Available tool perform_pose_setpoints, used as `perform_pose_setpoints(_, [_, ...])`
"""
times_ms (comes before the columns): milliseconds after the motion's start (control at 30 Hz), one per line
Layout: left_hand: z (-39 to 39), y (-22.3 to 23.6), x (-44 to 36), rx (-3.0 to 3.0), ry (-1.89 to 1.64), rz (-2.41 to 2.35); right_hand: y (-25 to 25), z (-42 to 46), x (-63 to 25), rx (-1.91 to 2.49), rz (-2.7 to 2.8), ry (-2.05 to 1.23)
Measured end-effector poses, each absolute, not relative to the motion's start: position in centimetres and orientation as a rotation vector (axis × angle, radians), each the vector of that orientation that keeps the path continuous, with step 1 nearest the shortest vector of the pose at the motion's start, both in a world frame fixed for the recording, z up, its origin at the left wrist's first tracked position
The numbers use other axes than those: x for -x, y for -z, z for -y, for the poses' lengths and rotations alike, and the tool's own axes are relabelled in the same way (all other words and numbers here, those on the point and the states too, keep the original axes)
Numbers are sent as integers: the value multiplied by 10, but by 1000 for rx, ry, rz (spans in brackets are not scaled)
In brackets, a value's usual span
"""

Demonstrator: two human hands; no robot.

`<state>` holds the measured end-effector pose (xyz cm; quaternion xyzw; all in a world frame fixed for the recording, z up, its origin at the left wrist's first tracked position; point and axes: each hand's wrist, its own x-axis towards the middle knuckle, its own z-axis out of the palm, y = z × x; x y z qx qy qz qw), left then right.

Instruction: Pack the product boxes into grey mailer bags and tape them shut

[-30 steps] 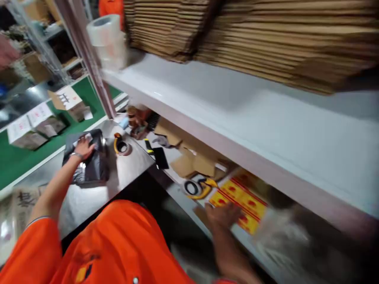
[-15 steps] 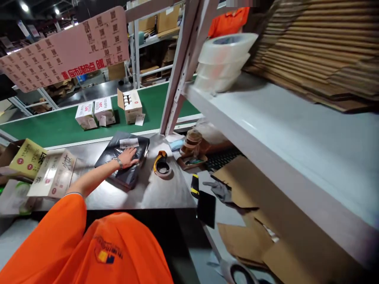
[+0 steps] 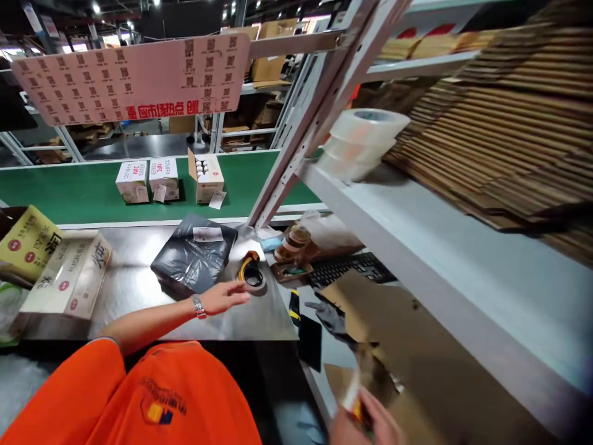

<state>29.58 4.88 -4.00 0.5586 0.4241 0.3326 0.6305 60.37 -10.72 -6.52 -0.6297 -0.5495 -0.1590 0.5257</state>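
My left hand (image 3: 226,298), with a metal watch at its wrist, hangs over the front of the steel table, fingers stretched out and holding nothing. Just beyond its fingertips sits a tape dispenser (image 3: 252,272) with a yellow-and-black frame. A black plastic-wrapped parcel (image 3: 197,253) with a white label lies flat behind the hand, apart from it. At the bottom edge, my right hand (image 3: 370,423) is blurred and partly cut off. Its fingers are closed round a small object with white and orange parts, too smeared to name.
White and yellow cartons (image 3: 69,275) stand on the left. Several boxes (image 3: 208,179) sit on the green conveyor (image 3: 92,210). To the right, a shelf (image 3: 445,247) holds tape rolls (image 3: 364,139) and stacked cardboard (image 3: 509,123); below are a keyboard (image 3: 352,267), grey glove (image 3: 331,316) and flat cardboard.
My left hand has left the parcel and moved toward me and rightward, near the tape dispenser. My right hand has come into view at the bottom. The view has turned a little.
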Motion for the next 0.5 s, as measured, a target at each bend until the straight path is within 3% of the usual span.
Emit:
perform_pose_setpoints(100, [-38,35,-307,-958,-766,-829,51,67,-528,1270,1712,365])
perform_pose_setpoints(267, [-39,39,-252,-793,-1085,-995,32,35,-428,936,2160,-20])
perform_pose_setpoints(367, [-37,48,-205,-860,-1107,-1087,23,24,-412,944,2152,-216])
perform_pose_setpoints(500, [-22,51,-166,-985,-1042,-1074,14,-12,-402,1033,2056,-139])
